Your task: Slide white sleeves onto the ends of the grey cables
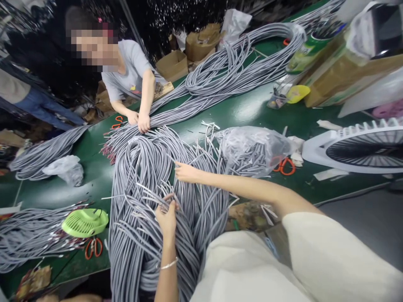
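A large heap of grey cables point(126, 235) hangs over the front edge of the green table, many with pale stripped ends. My left hand point(166, 216), with a bracelet at the wrist, is closed around some grey cables in the heap; its fingers are partly hidden among them. Farther up, my right hand point(187, 173) pinches a single grey cable near its end, the tip pointing up and left. Around both hands lie looped cables and loose cable ends.
Across the green table point(242, 111), a co-worker's hands point(141, 121) press on a long cable bundle point(214, 79). A plastic bag of cut pieces point(252, 151), orange-handled scissors point(287, 166) and a white fan point(362, 147) lie right. A green fan point(85, 222) stands left.
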{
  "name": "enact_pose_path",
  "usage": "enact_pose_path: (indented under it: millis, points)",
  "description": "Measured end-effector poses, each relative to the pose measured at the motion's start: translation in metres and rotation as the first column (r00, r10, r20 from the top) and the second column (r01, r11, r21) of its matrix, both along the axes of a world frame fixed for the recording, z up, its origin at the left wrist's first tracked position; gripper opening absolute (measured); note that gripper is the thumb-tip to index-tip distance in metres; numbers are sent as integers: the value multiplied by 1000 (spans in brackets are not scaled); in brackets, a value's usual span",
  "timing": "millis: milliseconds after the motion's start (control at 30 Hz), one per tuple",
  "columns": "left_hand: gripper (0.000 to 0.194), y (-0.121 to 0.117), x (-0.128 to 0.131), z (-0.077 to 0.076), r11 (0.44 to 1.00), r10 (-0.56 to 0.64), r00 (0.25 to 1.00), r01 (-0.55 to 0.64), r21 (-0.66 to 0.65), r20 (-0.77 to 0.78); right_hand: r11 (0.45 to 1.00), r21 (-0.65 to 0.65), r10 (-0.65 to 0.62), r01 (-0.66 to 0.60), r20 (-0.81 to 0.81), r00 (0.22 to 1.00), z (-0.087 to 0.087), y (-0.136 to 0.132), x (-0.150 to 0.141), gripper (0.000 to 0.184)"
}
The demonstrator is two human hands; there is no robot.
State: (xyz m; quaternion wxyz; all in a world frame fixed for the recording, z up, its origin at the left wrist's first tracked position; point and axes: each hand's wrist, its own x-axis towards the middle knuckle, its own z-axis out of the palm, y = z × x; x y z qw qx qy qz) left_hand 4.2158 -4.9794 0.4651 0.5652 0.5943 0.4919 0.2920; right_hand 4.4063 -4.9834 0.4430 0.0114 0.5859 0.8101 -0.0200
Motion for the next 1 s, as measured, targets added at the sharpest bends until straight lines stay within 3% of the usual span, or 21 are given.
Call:
enact_pose_path:
  millis: [67, 133, 233, 300, 367, 433, 533, 633, 733, 867, 1000]
  points:
    - [29, 5, 6, -7, 999, -19, 1000, 20, 49, -17, 1000, 9, 8, -9, 20, 1000, 14, -21, 5, 15]
    - [38, 6, 16, -11, 985, -149, 989, 149, 91, -11, 998, 57, 28, -31, 49, 998, 30, -43, 8, 12]
    - [45, -2, 33, -13, 898, -433, 901, 431, 86, 11, 980, 182, 63, -79, 91, 994, 51, -71, 7, 14]
    - [41, -9, 40, -11, 840, -539, 842, 538, 69, 3, 951, 292, 74, -100, 99, 992, 60, -85, 7, 17]
    - [38, -15, 43, -9, 833, -548, 836, 548, 76, -25, 902, 429, 14, -50, 86, 996, 63, -98, 9, 22]
    - [44, -18, 42, -8, 866, -490, 870, 492, 90, -47, 835, 541, -135, 96, 33, 990, 62, -112, 14, 28]
    - [54, -21, 38, -6, 915, -392, 919, 395, 88, -49, 777, 550, -318, 307, -78, 945, 57, -135, 21, 22]
    - [49, -25, 32, -3, 906, -394, 914, 403, 129, -93, 786, 494, -347, 371, -143, 927, 55, -155, 21, 19]
    - [37, -31, 28, 5, 850, -457, 879, 477, 223, -137, 809, 463, -321, 362, -169, 932, 63, -167, 12, 24]
    - [37, -40, 22, 15, 829, -432, 888, 460, 319, -156, 867, 424, -238, 263, -111, 965, 93, -176, -2, 18]
    - [46, -39, 6, 17, 827, -452, 878, 479, 292, -159, 937, 327, -146, 122, 49, 988, 121, -191, -10, 18]
